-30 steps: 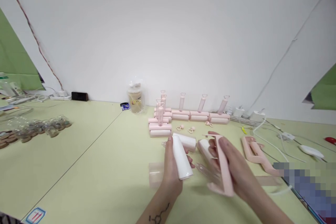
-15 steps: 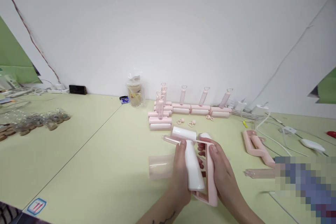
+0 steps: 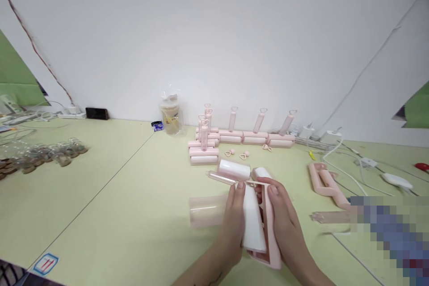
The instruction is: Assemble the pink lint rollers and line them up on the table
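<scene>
- Compared with 1 second ago, your hands are no longer apart: they meet low over the tabletop [image 3: 100, 196], close to you.
- Your left hand [image 3: 233, 219] is closed around the white roll [image 3: 254, 221], with the fingertips at its far end.
- Your right hand [image 3: 284, 223] grips the pink frame [image 3: 272, 254] from its outer side.
- The roll now lies inside the frame, along the long bar and touching it. I cannot tell if it is fully seated.
- The clear cover [image 3: 204, 211] lies just left of your left hand, and 2 spare rolls [image 3: 234, 170] lie just behind.
</scene>
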{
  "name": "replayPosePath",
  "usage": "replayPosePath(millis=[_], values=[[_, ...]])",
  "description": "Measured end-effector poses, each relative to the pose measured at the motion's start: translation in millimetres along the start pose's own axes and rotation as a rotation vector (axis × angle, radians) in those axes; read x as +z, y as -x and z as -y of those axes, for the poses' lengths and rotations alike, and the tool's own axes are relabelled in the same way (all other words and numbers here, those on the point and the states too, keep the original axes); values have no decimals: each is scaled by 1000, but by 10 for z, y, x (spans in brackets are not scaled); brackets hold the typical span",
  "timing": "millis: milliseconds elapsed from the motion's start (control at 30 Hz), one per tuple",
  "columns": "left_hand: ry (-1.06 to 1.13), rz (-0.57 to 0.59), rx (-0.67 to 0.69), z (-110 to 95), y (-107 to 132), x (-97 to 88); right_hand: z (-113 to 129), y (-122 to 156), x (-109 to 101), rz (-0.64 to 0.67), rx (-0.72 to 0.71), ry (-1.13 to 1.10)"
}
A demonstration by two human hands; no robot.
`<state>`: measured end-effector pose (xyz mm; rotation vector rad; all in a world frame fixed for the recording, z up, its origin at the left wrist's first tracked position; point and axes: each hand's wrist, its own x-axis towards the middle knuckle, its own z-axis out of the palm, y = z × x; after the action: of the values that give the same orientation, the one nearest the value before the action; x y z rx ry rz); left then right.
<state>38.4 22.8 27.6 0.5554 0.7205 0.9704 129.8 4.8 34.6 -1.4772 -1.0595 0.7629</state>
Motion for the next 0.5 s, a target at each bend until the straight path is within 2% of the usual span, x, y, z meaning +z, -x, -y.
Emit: replayPosePath(millis=[100,200,300,400,500], values=[[-167,118,41,-73,22,-19,-25,-25,-14,-22,-29,46],[-277,267,45,-211,35,-54,-95,-103,-74,45,-183,130],[-469,316,47,-347,46,-148,-117,-195,-187,257,-284,205],[-843,273,1,-425,92,-285,-37,-211,-295,506,-298,296],[-1167,295,-13,-429,181,-392,38,-116,-337,602,-338,426]])
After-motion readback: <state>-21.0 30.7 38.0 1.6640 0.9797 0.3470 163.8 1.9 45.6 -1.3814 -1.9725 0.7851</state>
